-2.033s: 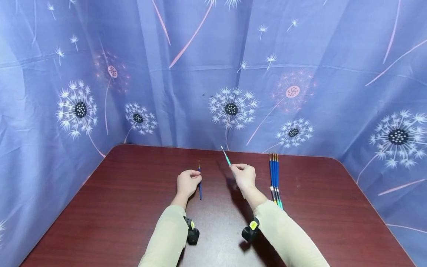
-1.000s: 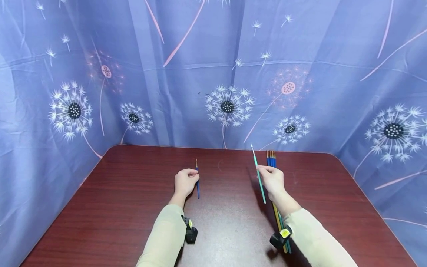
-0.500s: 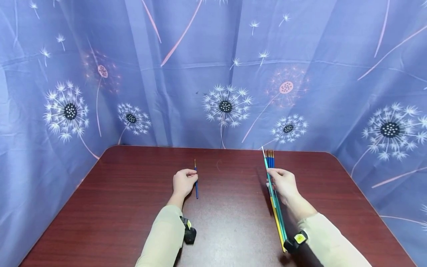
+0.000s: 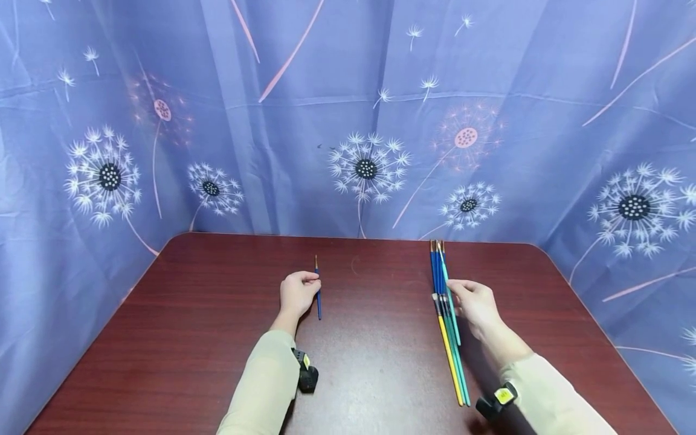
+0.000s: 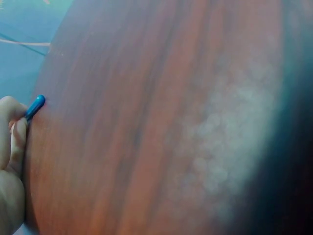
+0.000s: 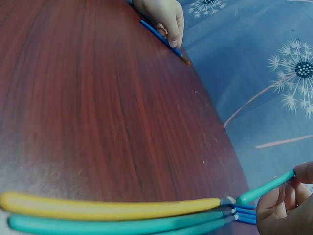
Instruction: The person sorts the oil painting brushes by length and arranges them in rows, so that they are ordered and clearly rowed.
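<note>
My left hand (image 4: 296, 296) pinches a slim blue paintbrush (image 4: 319, 308) between thumb and fingers, its brown bristles pointing to the back of the table. In the left wrist view only the brush's blue handle end shows beside the fingers. My right hand (image 4: 478, 305) pinches a teal paintbrush (image 4: 454, 323) with a pale tip. That brush slants over the right side of a row of brushes; whether it touches them I cannot tell. The row has several blue brushes (image 4: 436, 272) at the back, with a yellow brush (image 4: 449, 356) and green brushes (image 4: 460, 368) in front.
The dark red wooden table (image 4: 190, 338) has rounded back corners. A blue dandelion-print curtain (image 4: 304, 169) hangs around its back and sides. A small black camera (image 4: 307, 374) is strapped to the left wrist, another camera (image 4: 492, 405) to the right.
My right hand has carried the teal brush rightward from mid-table, past the row's left edge, to its right side, and lower. The left hand stays in place with the blue brush.
</note>
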The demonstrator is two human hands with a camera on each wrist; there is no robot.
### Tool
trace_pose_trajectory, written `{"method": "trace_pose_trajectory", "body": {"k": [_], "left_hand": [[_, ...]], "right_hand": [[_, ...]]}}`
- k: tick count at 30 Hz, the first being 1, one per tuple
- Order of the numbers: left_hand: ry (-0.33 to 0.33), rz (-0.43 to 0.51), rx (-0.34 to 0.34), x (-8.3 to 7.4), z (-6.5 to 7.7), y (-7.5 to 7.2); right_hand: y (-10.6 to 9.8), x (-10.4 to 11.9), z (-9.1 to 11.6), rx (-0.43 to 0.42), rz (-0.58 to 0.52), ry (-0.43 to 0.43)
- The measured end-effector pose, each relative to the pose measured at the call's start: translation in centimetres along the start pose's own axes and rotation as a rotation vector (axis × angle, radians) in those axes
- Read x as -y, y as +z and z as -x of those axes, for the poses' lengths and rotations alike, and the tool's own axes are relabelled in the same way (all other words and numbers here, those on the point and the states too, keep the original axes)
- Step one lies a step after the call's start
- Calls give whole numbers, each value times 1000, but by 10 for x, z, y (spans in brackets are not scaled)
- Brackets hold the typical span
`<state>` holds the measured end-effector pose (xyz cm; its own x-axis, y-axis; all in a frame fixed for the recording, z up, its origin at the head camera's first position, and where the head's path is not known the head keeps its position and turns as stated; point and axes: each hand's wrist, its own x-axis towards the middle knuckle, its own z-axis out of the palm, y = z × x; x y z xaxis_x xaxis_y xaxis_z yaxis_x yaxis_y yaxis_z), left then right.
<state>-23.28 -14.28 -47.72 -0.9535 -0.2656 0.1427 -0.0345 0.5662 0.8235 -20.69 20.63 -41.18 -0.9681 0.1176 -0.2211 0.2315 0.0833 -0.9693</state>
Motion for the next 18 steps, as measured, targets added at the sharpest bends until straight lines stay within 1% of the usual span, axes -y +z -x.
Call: {"method": "trace_pose_trajectory", "body": {"k": [12, 18], "left_hand": [[13, 6, -13, 3, 0, 2], [15, 3, -19, 3, -2, 3]], "right_hand": [[-17, -10, 7, -17, 125, 13], [-23, -16, 14, -3, 146, 33]]}}
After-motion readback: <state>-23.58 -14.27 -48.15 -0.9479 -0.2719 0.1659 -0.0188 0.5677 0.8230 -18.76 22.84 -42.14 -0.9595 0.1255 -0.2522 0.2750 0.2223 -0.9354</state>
